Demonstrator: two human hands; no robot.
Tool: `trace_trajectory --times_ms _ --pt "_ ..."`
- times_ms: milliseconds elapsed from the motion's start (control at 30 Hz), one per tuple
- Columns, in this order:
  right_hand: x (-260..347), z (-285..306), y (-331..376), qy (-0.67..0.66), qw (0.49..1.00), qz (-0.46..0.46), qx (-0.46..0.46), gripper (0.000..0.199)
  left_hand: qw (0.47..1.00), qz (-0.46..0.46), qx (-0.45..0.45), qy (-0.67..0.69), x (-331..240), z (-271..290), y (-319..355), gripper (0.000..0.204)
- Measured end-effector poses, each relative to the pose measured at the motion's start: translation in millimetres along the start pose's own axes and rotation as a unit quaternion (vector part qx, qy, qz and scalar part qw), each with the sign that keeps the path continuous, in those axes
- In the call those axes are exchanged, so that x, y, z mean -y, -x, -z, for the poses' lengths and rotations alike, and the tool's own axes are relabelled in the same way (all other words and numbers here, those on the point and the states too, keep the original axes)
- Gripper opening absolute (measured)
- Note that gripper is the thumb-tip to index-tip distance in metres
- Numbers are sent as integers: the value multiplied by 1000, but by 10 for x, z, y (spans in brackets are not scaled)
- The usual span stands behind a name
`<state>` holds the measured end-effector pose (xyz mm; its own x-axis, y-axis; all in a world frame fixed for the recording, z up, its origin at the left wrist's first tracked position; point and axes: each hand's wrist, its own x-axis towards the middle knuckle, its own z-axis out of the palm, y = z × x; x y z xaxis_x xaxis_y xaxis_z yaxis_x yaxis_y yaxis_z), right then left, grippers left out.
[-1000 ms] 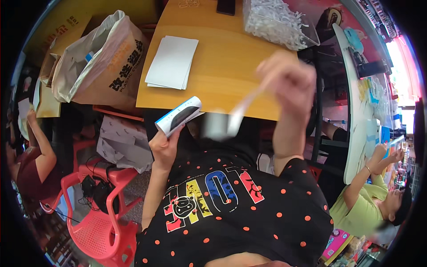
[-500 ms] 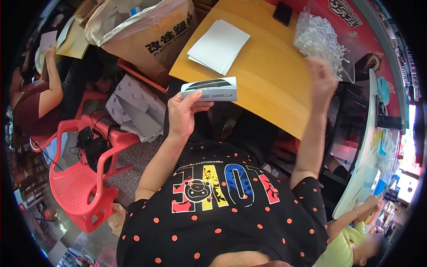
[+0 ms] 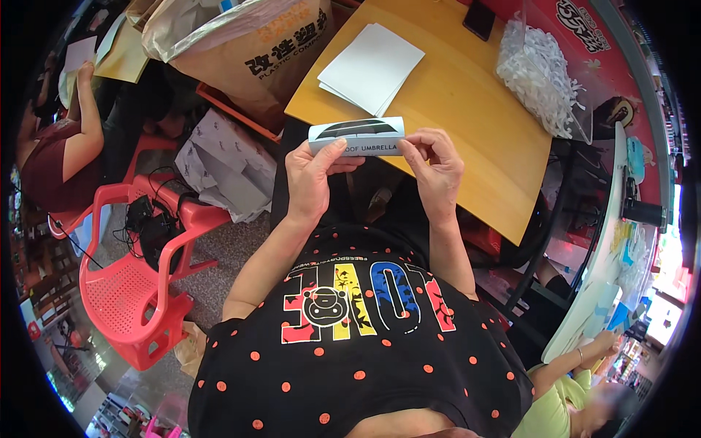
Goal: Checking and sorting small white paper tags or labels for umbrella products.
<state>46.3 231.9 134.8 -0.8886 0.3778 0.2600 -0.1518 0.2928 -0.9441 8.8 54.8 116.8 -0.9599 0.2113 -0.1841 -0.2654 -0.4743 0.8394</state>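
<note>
A pale blue-grey printed card sleeve (image 3: 365,128) with a black umbrella pictured on it is held level in front of my chest, just off the near edge of the yellow wooden table (image 3: 467,124). My left hand (image 3: 312,177) grips its left end, thumb on the printed face and fingers behind. At the other end, my right hand (image 3: 440,174) has its thumb and bent fingers closed at the sleeve's right edge. The inside of the sleeve cannot be seen. Beyond it, a small stack of white sheets (image 3: 372,66) lies on the table.
A clear bin of white paper strips (image 3: 540,80) and a dark phone (image 3: 480,20) are at the table's right side. Left stand a large brown sack (image 3: 241,55), a white patterned bag (image 3: 226,164) and a red plastic chair (image 3: 128,306) with black cables (image 3: 150,226). Other people sit at both sides.
My right hand has come from beside the paper strips, moving left and nearer, and now takes the sleeve's right end. My left hand still holds the sleeve.
</note>
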Motion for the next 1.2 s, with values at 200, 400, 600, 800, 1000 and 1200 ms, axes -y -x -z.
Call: trace_trajectory --times_ms 200,400,600,800,1000,1200 --pt "-24 -18 19 -76 991 -110 13 7 1000 5 5 -7 11 25 -17 21" --pt "-65 -29 -14 -201 962 -183 22 15 999 13 14 -27 48 45 -30 21" --pt "-248 42 -74 -263 933 -242 43 15 999 9 21 -45 105 40 -14 20" --pt "-81 82 -4 -324 885 -320 95 21 999 7 22 -40 119 75 -21 19" --pt "-166 -73 112 -311 907 -263 105 15 998 27 16 -53 196 -36 36 20" --pt "-122 -226 192 -286 928 -227 74 14 994 -10 -35 -100 205 -119 31 23"
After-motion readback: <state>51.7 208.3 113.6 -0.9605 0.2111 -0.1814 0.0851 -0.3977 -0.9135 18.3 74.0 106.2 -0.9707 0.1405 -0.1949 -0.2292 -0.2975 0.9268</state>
